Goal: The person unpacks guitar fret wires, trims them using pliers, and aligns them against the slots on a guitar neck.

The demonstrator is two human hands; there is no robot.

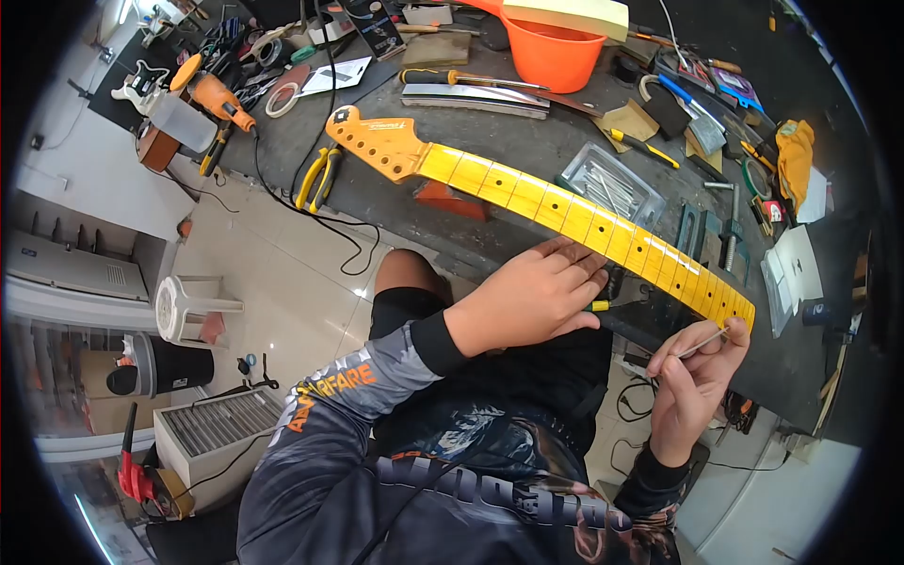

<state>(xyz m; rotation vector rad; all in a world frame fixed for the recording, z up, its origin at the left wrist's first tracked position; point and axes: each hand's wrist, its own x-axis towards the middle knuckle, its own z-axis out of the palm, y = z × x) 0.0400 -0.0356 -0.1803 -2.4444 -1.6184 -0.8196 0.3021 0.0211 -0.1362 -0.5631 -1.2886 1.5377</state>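
A guitar neck with a glossy yellow fretboard slants across the bench, its headstock at the upper left. My left hand is beside the neck's lower edge, back up, fingers curled and pressed together. A small yellow end shows between its fingers and thumb; the rest is hidden. Near the neck's right end, my right hand pinches a thin metal rod between thumb and fingers. Under the neck, near the headstock, sits a red-orange block.
Behind the neck are a clear tray of metal pieces, an orange container, a screwdriver and a yellow-handled tool. Yellow-black pliers lie at the bench edge beside black cables. Metal clamps stand right.
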